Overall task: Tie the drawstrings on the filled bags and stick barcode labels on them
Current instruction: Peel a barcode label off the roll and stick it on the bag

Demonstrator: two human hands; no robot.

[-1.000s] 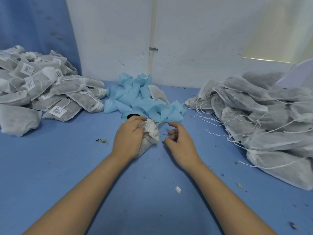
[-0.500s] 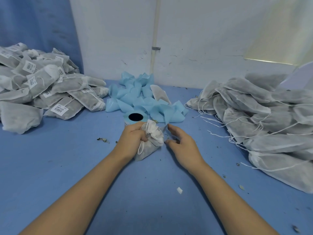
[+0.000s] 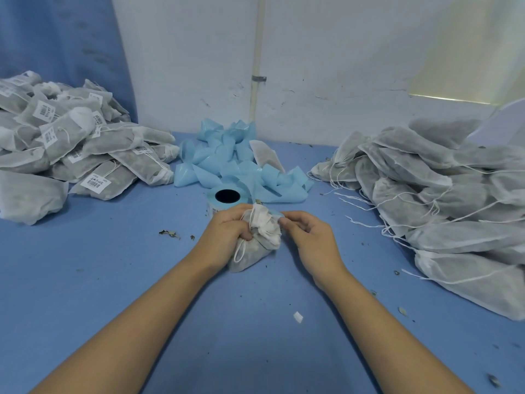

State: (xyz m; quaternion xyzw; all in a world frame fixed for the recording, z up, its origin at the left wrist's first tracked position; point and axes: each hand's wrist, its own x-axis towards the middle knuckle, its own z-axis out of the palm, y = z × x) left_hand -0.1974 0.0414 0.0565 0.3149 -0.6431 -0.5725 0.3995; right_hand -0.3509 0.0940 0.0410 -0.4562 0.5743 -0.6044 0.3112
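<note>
Bag [image 3: 255, 251]: table [image 3: 113, 280] centre; white non-woven fabric, grey-green filling, mouth bunched, string [image 3: 240, 251] looped.
Left hand [image 3: 227, 234]: fist wrapped round bag's neck.
Right hand [image 3: 309, 240]: fingers curled at bunched mouth; cannot tell if they pinch anything.
Roll [image 3: 227, 196]: 12 o'clock, just behind bag; blue liner, dark core.
Left pile [image 3: 71, 149]: 10 o'clock; white barcode stickers, print unreadable.
Right pile [image 3: 440, 189]: 3 o'clock; strings loose.
Strips [image 3: 227, 163]: 12 o'clock; glossy blue, crumpled.
</note>
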